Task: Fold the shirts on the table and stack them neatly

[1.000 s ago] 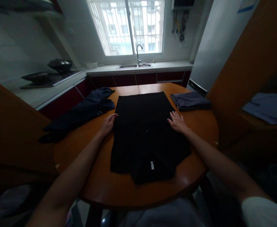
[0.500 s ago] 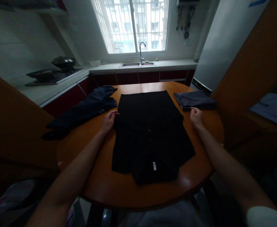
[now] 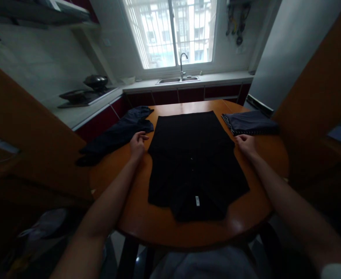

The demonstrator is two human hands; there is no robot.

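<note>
Blk shirt [image 3: 192, 139] lies flat in the mid. of the orange-brown table [image 3: 159, 228], collar end twd the person, straight hem twd the window [image 3: 159, 35], sleeves angled out either side. Sm. white label [image 3: 197, 201] shows inside the neck; a couple of tiny bright spots run up the front. L hand [image 3: 138, 143] is just beside the shirt's L edge, fingers loosely curled, partly open, nothing seen in them; a sliver of bare table shows btwn fingertips & cloth. R hand [image 3: 246, 144] is by the R edge, fingers & thumb drawn in close together; too dark to tell if they touch or pinch the fabric. Dk blue garment [image 3: 121, 133] lies rumpled at the table's L side, near L hand, one end over the edge. Folded grey-blue cloth w/ patterned border [image 3: 250, 122] sits far R, just beyond R hand. Past the table: counter [image 3: 211, 78] w/ sink [image 3: 169, 80] & tap [image 3: 182, 66] under the window; far L, pot [image 3: 96, 81] & pan [image 3: 73, 95] on the stove [image 3: 92, 100].
</note>
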